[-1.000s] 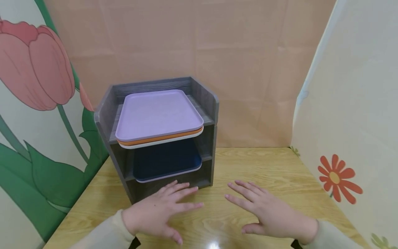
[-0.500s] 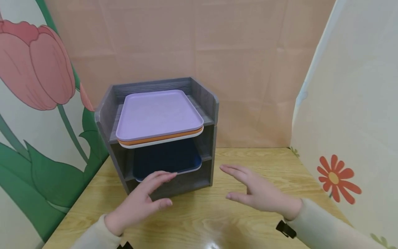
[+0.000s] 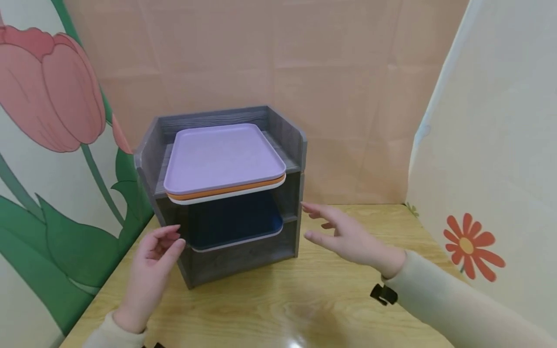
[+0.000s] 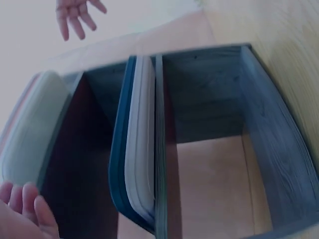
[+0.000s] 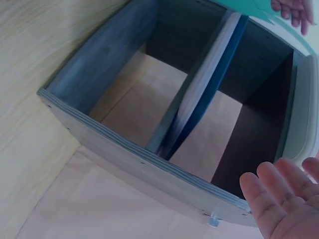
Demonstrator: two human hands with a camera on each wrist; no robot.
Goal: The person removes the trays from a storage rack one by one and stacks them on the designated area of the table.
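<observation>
We hold our left hand [image 3: 154,256] with loose fingers, gripping nothing, just beside the rack's [image 3: 292,140] left front edge, near the blue tray [image 3: 235,222] on its middle shelf. Our right hand [image 3: 348,237] hovers with fingers straight by the rack's right side, above the counter [image 3: 330,299].

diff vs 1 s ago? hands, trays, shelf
Both hands lifted off the table and spread apart: the left hand now hovers at the shelf unit's left front edge, the right hand beside its right side. Neither holds anything. The purple tray stack, the blue tray and the shelf unit stayed put.
</observation>
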